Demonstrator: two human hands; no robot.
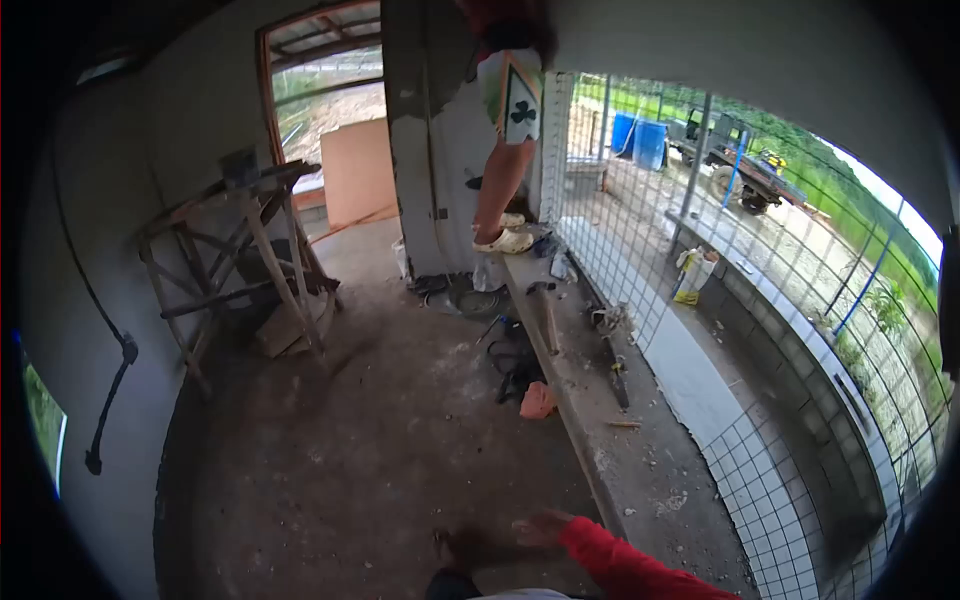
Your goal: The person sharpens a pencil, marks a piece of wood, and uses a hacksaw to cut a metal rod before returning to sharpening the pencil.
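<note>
My right hand (543, 527), below a red sleeve (625, 560), reaches in from the bottom right beside the raised concrete ledge (640, 465). It looks blurred, with its fingers stretched out and no object visible in them. A dark patch on the floor left of it may be a shadow; my left hand cannot be made out. Farther along the ledge lie a hammer (550, 315), a dark bar-like tool (618, 380) and a small wooden stick (623, 425). On the floor beside the ledge are a salmon-coloured piece (538, 401) and black straps or bags (512, 362).
Another person (507, 170) in light clogs stands on the ledge's far end. A wooden trestle (245, 240) stands at left. Wire mesh (640, 210) fills the right opening; a yellow-white sack (694, 275) and a truck (740, 165) are outside. A board (358, 175) leans by the doorway.
</note>
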